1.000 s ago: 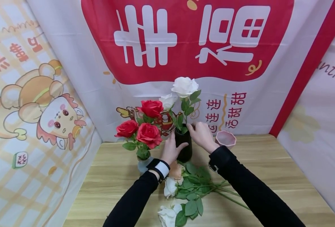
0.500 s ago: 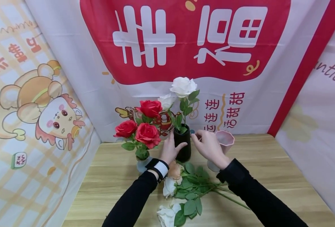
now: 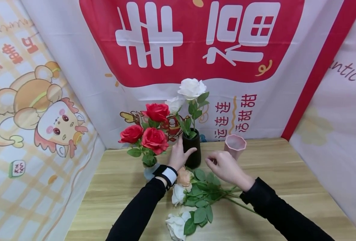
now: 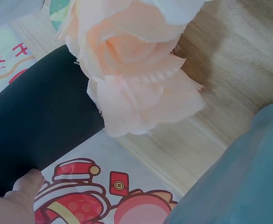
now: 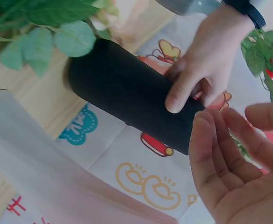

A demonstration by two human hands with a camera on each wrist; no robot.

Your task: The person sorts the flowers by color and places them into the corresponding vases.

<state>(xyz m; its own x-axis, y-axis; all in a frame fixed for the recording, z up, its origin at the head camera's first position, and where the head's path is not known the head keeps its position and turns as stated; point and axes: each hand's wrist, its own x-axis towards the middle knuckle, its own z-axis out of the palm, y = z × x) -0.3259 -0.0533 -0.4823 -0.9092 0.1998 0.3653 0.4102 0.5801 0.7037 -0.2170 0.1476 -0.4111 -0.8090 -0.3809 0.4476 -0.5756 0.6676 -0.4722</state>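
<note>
Wood-grained tabletop [image 3: 286, 177] bears a matte, cylindrical black vase [image 3: 195, 146]. I see the left hand [image 3: 178, 156] gripping it, the right hand [image 3: 225, 166] near it, loosely curled.

Both arms [image 3: 137, 209] [image 3: 286, 209] are pointing forward; the left hand [image 3: 178, 157] is holding its thumb [image 3: 191, 151] apart, and the right hand [image 3: 224, 166] is hanging with fingers [image 5: 203, 151] loosely curled.

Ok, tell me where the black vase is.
In the head view, the black vase stands just right of centre, held by the left hand, with the pink vase to its right.
</note>
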